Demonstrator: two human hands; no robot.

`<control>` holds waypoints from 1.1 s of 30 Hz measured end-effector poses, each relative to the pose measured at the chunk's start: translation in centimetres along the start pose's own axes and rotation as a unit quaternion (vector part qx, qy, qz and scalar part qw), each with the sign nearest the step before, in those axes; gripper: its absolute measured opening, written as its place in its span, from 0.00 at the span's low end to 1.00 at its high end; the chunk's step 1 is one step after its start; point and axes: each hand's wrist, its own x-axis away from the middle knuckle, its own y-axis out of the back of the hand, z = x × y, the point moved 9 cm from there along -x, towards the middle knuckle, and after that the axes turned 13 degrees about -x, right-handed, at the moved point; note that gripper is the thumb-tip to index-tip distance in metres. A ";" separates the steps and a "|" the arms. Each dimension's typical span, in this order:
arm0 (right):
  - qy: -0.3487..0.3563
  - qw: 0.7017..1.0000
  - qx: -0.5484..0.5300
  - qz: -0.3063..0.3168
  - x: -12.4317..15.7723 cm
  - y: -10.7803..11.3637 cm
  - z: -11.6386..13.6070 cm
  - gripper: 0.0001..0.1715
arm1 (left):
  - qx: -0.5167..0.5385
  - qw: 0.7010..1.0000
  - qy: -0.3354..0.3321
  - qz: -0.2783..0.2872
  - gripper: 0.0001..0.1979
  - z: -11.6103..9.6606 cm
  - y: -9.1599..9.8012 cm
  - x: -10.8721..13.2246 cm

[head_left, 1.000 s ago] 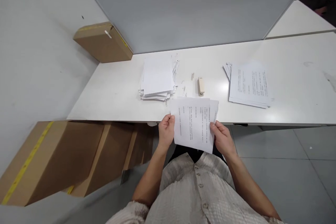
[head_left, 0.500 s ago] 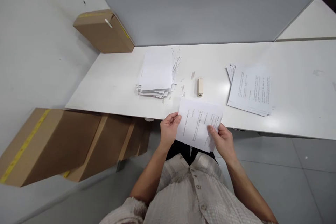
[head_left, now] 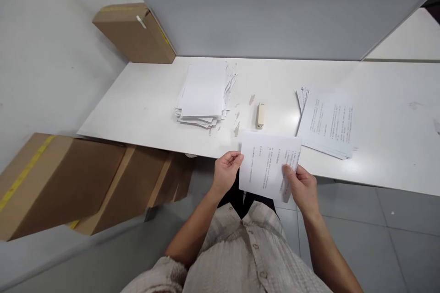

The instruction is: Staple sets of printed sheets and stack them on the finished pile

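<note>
Printed paper (head_left: pixel 264 165) is held between my two hands at the table's front edge, its text facing up; whether it is one sheet or more I cannot tell. My left hand (head_left: pixel 227 171) pinches its left edge, thumb on top. On the right edge, my right hand (head_left: pixel 302 187) grips it with the thumb over the text and the fingers underneath. Just beyond the paper lies a beige stapler (head_left: pixel 260 116). A thick, uneven paper stack (head_left: pixel 202 91) sits at the left, its top sheet blank except for faint marks. Fanned printed sheets (head_left: pixel 326 121) lie at the right.
The white table (head_left: pixel 144 110) runs along a grey partition (head_left: pixel 261 9). One cardboard box (head_left: pixel 137 34) stands at its back left corner. Larger cardboard boxes (head_left: pixel 75 187) with yellow tape are below the table's left side. Grey worn marks (head_left: pixel 237 123) dot the tabletop.
Both hands have moved a little to the right with the paper, which is now turned slightly straighter. My view has also shifted a little. The stapler and stacks stay in place.
</note>
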 end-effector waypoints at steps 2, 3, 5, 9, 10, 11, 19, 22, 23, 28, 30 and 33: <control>0.006 1.000 0.003 -0.011 0.1 0.2 -0.1 0.19 | -0.016 1.000 -0.014 0.009 0.12 -0.4 -0.1 -0.1; 0.010 1.000 0.005 -0.016 0.1 0.2 -0.2 0.19 | -0.022 1.000 -0.019 0.013 0.12 -0.5 -0.1 -0.2; 0.016 1.000 0.010 -0.025 0.2 0.2 -0.2 0.18 | -0.027 0.999 -0.025 0.019 0.12 -0.5 -0.1 -0.5; 0.019 0.999 0.022 -0.042 0.5 0.1 -0.2 0.19 | -0.027 0.999 -0.025 0.034 0.12 -0.2 0.0 -0.9; 0.019 0.998 0.027 -0.047 0.6 0.1 -0.2 0.19 | -0.026 0.999 -0.024 0.036 0.12 -0.1 0.0 -1.0; 0.019 0.998 0.033 -0.053 0.7 0.0 -0.2 0.19 | -0.024 0.999 -0.023 0.037 0.12 0.0 0.1 -1.0; 0.027 0.995 0.063 -0.076 1.6 -0.1 -0.4 0.18 | -0.008 0.998 -0.021 0.052 0.13 0.3 0.4 -0.9; 0.019 0.993 0.083 -0.082 1.5 0.3 -0.6 0.18 | 0.001 0.997 -0.018 0.071 0.13 0.9 -0.1 -0.8; 0.012 0.993 0.087 -0.084 1.3 0.5 -0.7 0.18 | 0.006 0.996 -0.016 0.083 0.14 1.2 -0.5 -0.7; -0.036 0.993 0.054 -0.095 -0.1 2.3 -1.4 0.18 | -0.011 0.988 -0.025 0.155 0.23 1.8 -3.1 -0.4; -0.047 0.994 0.030 -0.097 -0.9 3.0 -1.3 0.19 | -0.046 0.985 -0.034 0.162 0.18 1.4 -3.9 -0.7; -0.050 0.994 0.033 -0.088 -2.1 3.5 -0.5 0.18 | -0.106 0.980 -0.052 0.160 0.11 0.1 -4.5 -1.5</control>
